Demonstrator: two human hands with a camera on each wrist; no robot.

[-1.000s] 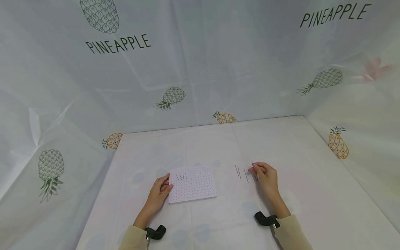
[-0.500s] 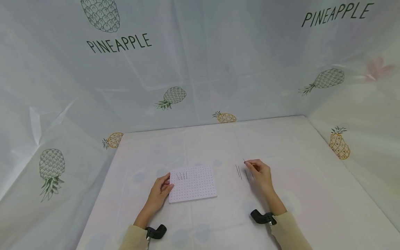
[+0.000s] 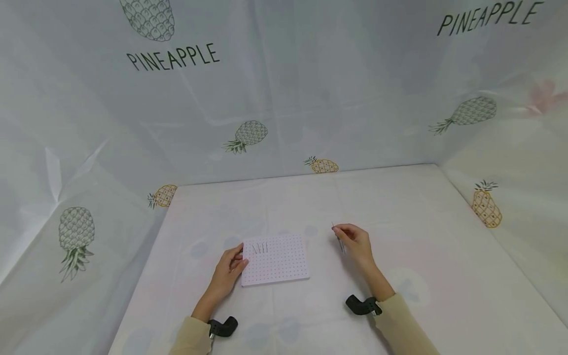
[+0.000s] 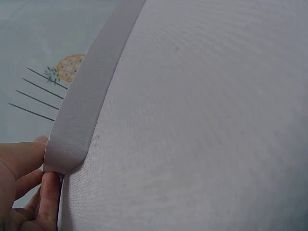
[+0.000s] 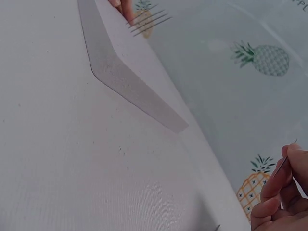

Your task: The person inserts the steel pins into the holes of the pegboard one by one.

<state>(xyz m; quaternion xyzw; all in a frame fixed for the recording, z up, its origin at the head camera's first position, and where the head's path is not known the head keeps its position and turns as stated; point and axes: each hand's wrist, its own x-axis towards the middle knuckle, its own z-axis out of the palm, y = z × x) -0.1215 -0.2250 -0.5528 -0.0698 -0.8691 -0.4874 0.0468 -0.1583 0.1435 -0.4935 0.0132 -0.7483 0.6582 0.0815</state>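
A white pegboard (image 3: 279, 261) with rows of small holes lies on the table, left of the middle. My left hand (image 3: 225, 276) grips it by the left edge, thumb and fingers at the side in the left wrist view. Several thin dark pins (image 3: 260, 248) stand in a row near the board's far left corner; the left wrist view shows these upright pins (image 4: 36, 98) side-on. To the right of the board, my right hand (image 3: 358, 245) pinches one thin pin (image 5: 282, 166) between thumb and fingertips, raised over the table.
A few loose pins (image 3: 341, 246) lie under my right hand, partly hidden by it. Black wrist cameras (image 3: 364, 305) sit on both wrists. A white cloth (image 3: 381, 187) covers the table, and pineapple-printed sheeting (image 3: 288, 98) rises at the back and sides.
My right hand has moved left toward the pegboard, carrying the pin over the loose pins. My left hand stays at the board's edge. The head view has shifted slightly.
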